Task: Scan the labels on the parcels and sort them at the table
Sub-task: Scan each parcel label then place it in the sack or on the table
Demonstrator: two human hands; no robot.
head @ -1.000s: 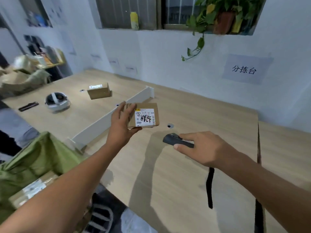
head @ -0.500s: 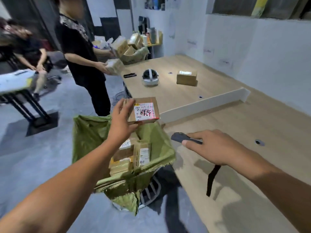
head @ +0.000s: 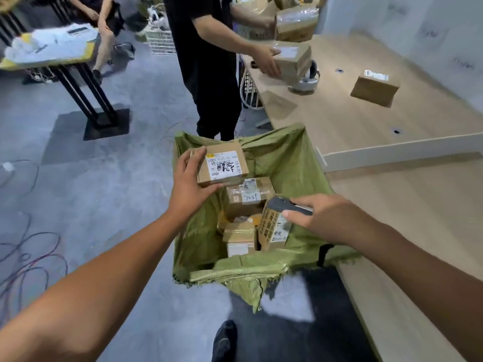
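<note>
Wrapping the scanner, right hand hides most; left hand grips parcel.

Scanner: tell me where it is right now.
Head view, right of centre: the scanner is gripped in the right hand, above the open green sack beside the table edge.

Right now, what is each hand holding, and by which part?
The left hand grips the small cardboard parcel by its left end; the right hand holds the dark scanner by its rear.
</note>
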